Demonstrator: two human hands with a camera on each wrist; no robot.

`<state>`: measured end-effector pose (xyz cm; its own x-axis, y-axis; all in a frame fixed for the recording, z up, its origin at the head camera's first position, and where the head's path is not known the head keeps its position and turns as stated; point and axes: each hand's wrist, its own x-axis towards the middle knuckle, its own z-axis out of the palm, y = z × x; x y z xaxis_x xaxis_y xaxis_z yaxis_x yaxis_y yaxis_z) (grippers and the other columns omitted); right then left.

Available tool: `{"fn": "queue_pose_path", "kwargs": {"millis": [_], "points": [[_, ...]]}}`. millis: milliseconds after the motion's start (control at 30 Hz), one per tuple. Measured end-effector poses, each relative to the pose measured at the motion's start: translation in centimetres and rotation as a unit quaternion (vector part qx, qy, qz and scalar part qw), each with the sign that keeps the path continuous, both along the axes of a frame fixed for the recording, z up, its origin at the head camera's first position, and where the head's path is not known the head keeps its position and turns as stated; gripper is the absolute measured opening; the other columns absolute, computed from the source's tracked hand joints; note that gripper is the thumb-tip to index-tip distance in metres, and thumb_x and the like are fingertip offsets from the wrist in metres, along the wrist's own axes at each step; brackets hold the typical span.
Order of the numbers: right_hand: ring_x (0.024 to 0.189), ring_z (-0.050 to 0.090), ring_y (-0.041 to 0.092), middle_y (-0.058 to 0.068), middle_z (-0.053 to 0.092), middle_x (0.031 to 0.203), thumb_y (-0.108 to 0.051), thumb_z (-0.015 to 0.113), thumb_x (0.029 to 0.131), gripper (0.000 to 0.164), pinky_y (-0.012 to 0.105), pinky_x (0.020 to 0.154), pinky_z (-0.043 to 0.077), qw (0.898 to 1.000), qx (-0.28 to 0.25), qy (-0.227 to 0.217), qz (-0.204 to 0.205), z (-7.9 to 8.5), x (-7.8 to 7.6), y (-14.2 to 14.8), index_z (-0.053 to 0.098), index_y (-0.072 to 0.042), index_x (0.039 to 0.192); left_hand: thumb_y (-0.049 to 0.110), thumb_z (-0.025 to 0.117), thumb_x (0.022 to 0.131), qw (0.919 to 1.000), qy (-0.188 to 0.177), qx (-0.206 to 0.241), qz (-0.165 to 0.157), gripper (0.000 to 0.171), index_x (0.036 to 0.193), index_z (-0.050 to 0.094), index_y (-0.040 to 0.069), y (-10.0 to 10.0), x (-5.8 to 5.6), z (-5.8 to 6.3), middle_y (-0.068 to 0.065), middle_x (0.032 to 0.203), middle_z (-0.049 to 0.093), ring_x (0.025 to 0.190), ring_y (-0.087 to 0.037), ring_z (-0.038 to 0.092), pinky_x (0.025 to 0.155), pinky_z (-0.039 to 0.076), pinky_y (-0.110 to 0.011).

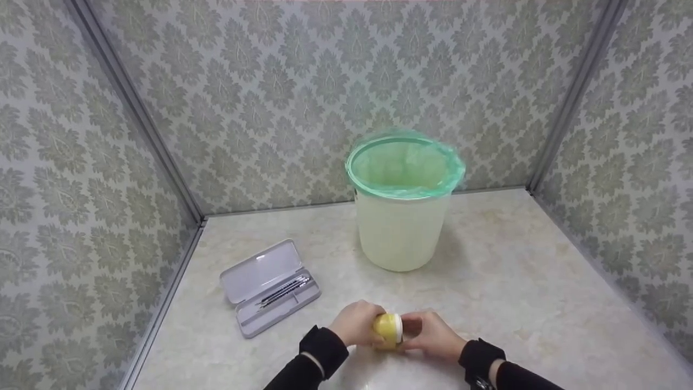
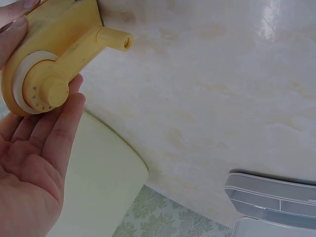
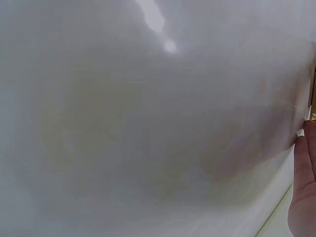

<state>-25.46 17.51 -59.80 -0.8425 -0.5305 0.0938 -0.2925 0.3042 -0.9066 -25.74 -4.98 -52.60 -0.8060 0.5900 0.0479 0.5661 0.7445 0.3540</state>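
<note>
A yellow hand-crank pencil sharpener with a white ring is held just above the table near its front edge. My left hand grips its yellow body from the left. The thumb and fingers of my right hand hold its other end, with a brownish part between them. In the left wrist view the sharpener's crank arm and knob stick out to the side, above the open palm side of a hand. Only a few fingers show at the right edge of the right wrist view.
An open grey pencil case lies to the left, with several pencils in it. Behind the hands stands a pale bin lined with a green bag. Patterned panels enclose the table's back and sides.
</note>
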Motion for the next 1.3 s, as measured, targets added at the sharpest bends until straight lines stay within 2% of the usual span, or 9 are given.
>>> {"fn": "queue_pose_path", "kwargs": {"millis": [200,467,900,1133,1300], "points": [[0.109,0.071,0.007,0.010,0.077,0.120,-0.010,0.088,0.075,0.048,0.019,0.098,0.053,1.000,0.010,0.008,-0.006,-0.18,-0.15,-0.16,0.073,-0.009,0.121,0.020,0.091,0.065,1.0000,0.009,0.001,-0.001,0.038,0.100,0.078,0.009,-0.04,0.10,0.08,0.000,0.086,0.077,0.069,-0.006,0.059,0.067,0.049,-0.020],[0.105,0.071,0.004,0.012,0.077,0.118,-0.006,0.087,0.075,0.047,0.018,0.096,0.053,1.000,-0.009,-0.004,-0.002,-0.08,-0.04,-0.36,0.073,-0.007,0.120,0.019,0.091,0.066,1.0000,0.000,0.003,0.001,0.038,0.100,0.078,0.010,0.07,-0.09,-0.13,0.000,0.086,0.078,0.068,-0.004,0.056,0.066,0.048,-0.019],[0.107,0.069,0.004,0.006,0.077,0.117,-0.018,0.088,0.076,0.047,0.020,0.099,0.052,0.998,0.045,0.040,-0.004,-0.45,-0.31,-0.29,0.073,-0.010,0.120,0.019,0.090,0.066,1.0000,-0.003,-0.002,0.001,0.039,0.102,0.078,0.010,-0.03,0.06,0.14,0.000,0.087,0.077,0.068,-0.004,0.056,0.066,0.048,-0.019],[0.110,0.068,0.003,0.012,0.075,0.121,-0.015,0.087,0.079,0.048,0.019,0.098,0.052,1.000,0.012,0.022,0.011,-0.34,-0.18,-0.29,0.071,-0.007,0.123,0.020,0.091,0.066,1.0000,-0.002,-0.002,0.001,0.040,0.102,0.077,0.011,-0.06,0.16,0.25,0.001,0.088,0.077,0.071,-0.006,0.059,0.066,0.048,-0.020],[0.111,0.068,0.001,0.013,0.074,0.123,-0.013,0.087,0.080,0.048,0.018,0.098,0.052,1.000,-0.004,0.011,0.011,-0.24,0.00,-0.35,0.070,-0.006,0.124,0.020,0.089,0.067,1.0000,-0.005,0.006,0.003,0.038,0.102,0.077,0.011,-0.04,0.16,0.08,0.001,0.086,0.077,0.069,-0.004,0.056,0.065,0.047,-0.019]]}}
